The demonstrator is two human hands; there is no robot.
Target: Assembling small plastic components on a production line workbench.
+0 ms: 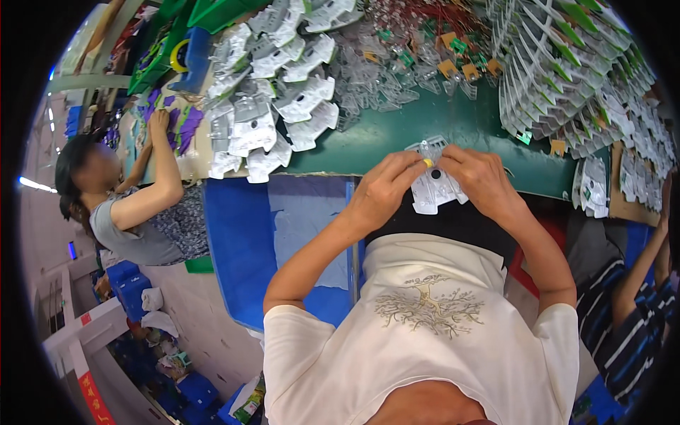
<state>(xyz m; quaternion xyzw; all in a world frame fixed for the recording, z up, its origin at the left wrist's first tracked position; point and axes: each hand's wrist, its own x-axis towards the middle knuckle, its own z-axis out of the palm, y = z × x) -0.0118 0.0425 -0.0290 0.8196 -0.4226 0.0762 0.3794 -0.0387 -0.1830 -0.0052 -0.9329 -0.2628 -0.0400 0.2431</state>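
A grey-white moulded plastic part [434, 193] with a round black spot is held between my two hands at the near edge of the green table [397, 138]. My left hand [388, 185] pinches its left side, fingers closed, beside a small yellow piece [428, 163]. On the opposite side my right hand [480, 178] grips the part with thumb and fingers closed. Clear plastic shows at the part's top end. The fingers hide some of both sides.
Stacked grey-white plastic parts [273, 106] lie to the left, with more piles [567, 78] at the right. Small clear pieces [382, 78] and red wires [439, 14] lie at the back. A blue bin [237, 248] stands below the table's edge. Co-workers [149, 219] sit on both sides.
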